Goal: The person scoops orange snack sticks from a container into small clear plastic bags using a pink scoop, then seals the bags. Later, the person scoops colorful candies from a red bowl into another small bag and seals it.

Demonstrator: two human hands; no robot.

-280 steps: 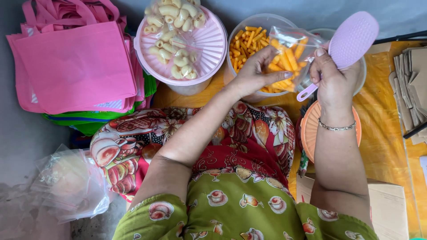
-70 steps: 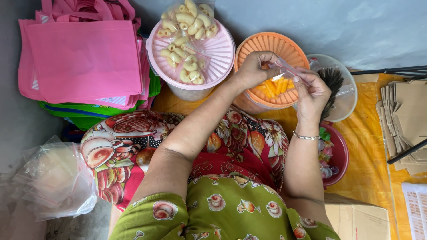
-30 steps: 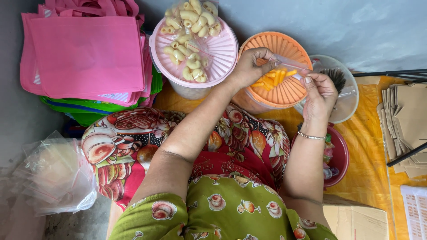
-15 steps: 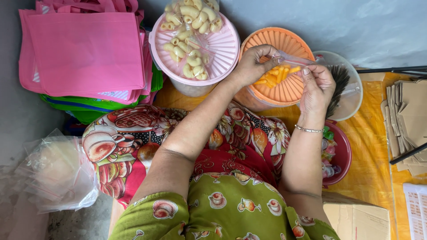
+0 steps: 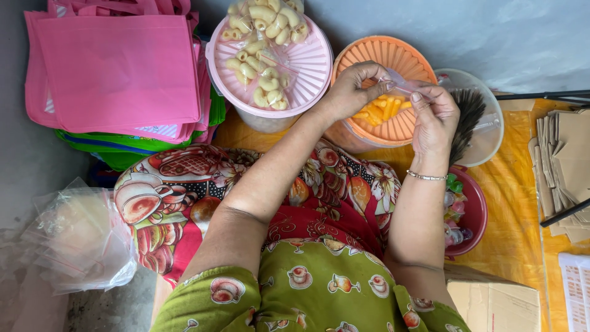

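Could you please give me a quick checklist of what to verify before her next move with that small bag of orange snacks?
1. Both hands on the bag: left hand and right hand pinch the top of the small clear bag. Ok.
2. Orange snacks sit low in the bag, below the pinch. Ok.
3. Bag mouth sealed: hidden by the fingers. Cannot tell.
4. Orange lid under the bag lies flat on its tub. Ok.
5. Pink lid already carries filled bags of pale snacks, with bare space left. Ok.
6. Spilled pieces on the patterned cloth: none seen. Ok.
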